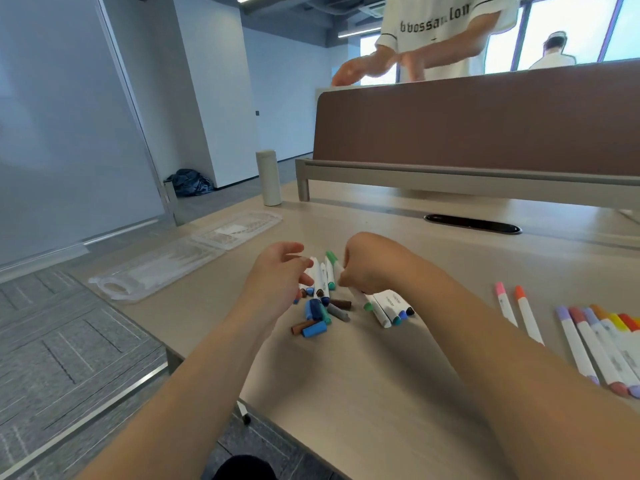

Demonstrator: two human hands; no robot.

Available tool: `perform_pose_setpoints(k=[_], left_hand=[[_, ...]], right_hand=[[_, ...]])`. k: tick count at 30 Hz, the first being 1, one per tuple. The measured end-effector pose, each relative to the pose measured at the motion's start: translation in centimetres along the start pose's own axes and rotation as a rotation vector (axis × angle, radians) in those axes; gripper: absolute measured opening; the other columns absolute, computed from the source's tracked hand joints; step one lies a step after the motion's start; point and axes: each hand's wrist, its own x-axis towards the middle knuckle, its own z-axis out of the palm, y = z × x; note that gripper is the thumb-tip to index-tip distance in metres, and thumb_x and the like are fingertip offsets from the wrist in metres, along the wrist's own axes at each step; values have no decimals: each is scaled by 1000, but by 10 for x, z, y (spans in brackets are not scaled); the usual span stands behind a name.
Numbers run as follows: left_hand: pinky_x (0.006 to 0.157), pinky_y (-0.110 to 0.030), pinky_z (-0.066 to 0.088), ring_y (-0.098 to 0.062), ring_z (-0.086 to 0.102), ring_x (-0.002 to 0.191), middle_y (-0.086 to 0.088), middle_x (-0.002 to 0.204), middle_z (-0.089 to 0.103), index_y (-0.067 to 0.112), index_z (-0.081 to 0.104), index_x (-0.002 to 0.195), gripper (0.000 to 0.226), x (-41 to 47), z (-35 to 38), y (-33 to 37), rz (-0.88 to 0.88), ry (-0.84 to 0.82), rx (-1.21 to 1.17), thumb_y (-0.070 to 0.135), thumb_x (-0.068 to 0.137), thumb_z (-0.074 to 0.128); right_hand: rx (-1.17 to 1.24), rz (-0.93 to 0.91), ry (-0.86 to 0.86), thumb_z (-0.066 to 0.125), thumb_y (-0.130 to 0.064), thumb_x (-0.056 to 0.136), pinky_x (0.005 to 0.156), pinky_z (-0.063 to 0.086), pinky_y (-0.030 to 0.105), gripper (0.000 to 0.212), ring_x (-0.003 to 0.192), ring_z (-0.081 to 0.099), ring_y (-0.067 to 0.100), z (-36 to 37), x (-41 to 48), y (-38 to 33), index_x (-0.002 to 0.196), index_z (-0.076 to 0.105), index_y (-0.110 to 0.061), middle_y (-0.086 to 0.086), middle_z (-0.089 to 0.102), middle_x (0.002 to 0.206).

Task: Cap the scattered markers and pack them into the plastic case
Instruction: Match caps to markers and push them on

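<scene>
Far left of the pile (pixel 323 289), the clear case (pixel 166 265) lies open and flat at the surface (pixel 346 375) edge, with a pale bottle (pixel 267 178) standing behind it. The left hand (pixel 280 275) sits on the pile's left side, fingers loosely curled, thumb and fingertips against white barrels; blur hides whether it grips one. Loose caps (pixel 318 322) lie at the pile's near edge. The right hand (pixel 367 268) is on the pile's right side, curled tightly around a marker (pixel 336 266). Well right of the pile lie a pink marker (pixel 504 303) and an orange marker (pixel 526 315), then a capped row (pixel 595 341).
</scene>
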Motion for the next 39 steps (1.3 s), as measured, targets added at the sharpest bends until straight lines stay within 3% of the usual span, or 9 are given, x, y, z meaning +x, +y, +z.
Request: perform_pose_setpoints(k=[2,4,8,13,21,25,28,32,39], left_hand=[[61,-32,48,-18,62,75,-6,100,68,15,62,105,19,-1,4,-3,2,-17,12,5,95,49],[59,-31,45,-17,61,71,-6,96,69,16,65,99,22,-1,6,-8,7,-30,39,4,95,47],[63,-32,48,-16,61,70,-3,93,70,18,68,97,24,-1,6,-11,1,1,79,7,95,47],[64,-32,49,-14,60,69,-3,91,69,18,69,98,24,-1,0,-12,10,21,103,8,95,47],[60,-31,44,-16,58,67,-4,87,69,18,69,94,20,2,-13,-19,8,-2,108,12,96,50],[58,-27,42,-15,54,65,-3,82,68,19,70,92,19,6,-21,-25,2,-23,114,16,96,51],[54,-25,40,-15,51,61,-3,78,66,18,70,91,20,9,-25,-27,-5,-35,90,14,95,52],[52,-26,38,-16,48,60,-3,74,64,18,70,90,20,12,-27,-31,-29,-69,55,14,96,52],[56,-30,38,-14,46,57,-1,69,62,19,70,88,23,13,-29,-42,-36,-67,68,15,97,49]], right_hand=[[-61,80,-25,64,-17,90,57,42,26,17,66,52,20,6,3,7,75,61,-8,5,55,73],[-50,119,-32,63,-17,90,57,42,27,21,65,52,20,10,5,12,71,56,-9,5,54,72],[-77,146,-32,60,-14,91,59,41,27,20,65,50,19,15,6,12,72,53,-10,5,51,73],[-97,190,-29,63,-15,90,70,45,31,8,81,55,23,25,10,12,89,57,-11,6,54,84],[-24,223,83,61,-14,90,68,44,31,3,78,56,23,34,20,7,91,62,-11,7,57,83],[35,196,114,60,-12,90,72,51,32,9,80,63,24,36,35,-3,94,68,-9,9,64,86],[40,188,92,58,-10,91,69,48,30,10,76,59,23,33,48,-11,90,67,-7,8,60,81],[-37,186,78,57,-9,92,69,43,29,20,70,51,20,24,63,-23,72,53,-9,5,50,73],[-226,211,-83,54,-3,91,72,43,29,26,64,46,17,21,80,-41,66,48,-5,7,48,72]])
